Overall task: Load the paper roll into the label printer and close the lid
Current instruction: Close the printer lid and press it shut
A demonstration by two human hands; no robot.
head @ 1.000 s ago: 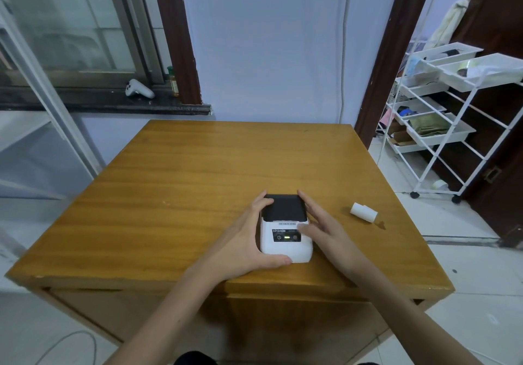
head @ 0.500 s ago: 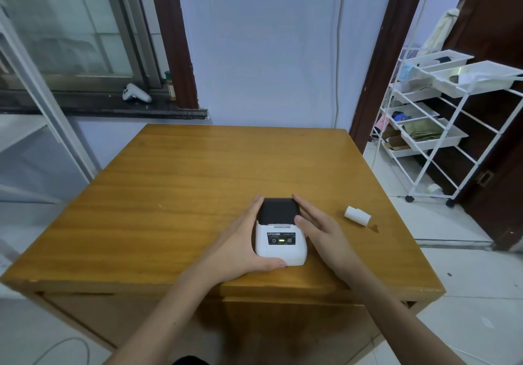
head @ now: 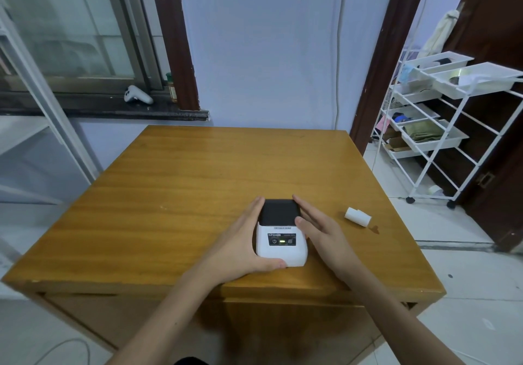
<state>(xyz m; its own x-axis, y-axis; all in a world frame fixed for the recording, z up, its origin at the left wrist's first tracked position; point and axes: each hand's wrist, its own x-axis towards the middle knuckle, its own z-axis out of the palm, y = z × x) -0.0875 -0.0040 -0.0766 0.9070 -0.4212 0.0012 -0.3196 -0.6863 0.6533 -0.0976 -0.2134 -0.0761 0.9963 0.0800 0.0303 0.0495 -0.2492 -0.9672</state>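
A small white label printer (head: 281, 234) with a black lid sits near the front of the wooden table (head: 198, 183); its lid is down and a green light glows on its panel. My left hand (head: 240, 245) grips the printer's left side, thumb hooked under the front edge. My right hand (head: 322, 231) rests against its right side, fingers along the lid's edge and thumb on the lid's front right corner. A white paper roll (head: 358, 216) lies on the table to the right, apart from both hands.
A white wire trolley (head: 441, 127) with trays stands on the floor at the right. A dark door frame (head: 376, 67) rises behind the table's far right corner. A white controller (head: 137, 95) lies on the window sill at the back left.
My right thumb has lifted from the printer's front panel up to the lid's corner. The view has shifted a little; the printer and the roll stay in place.
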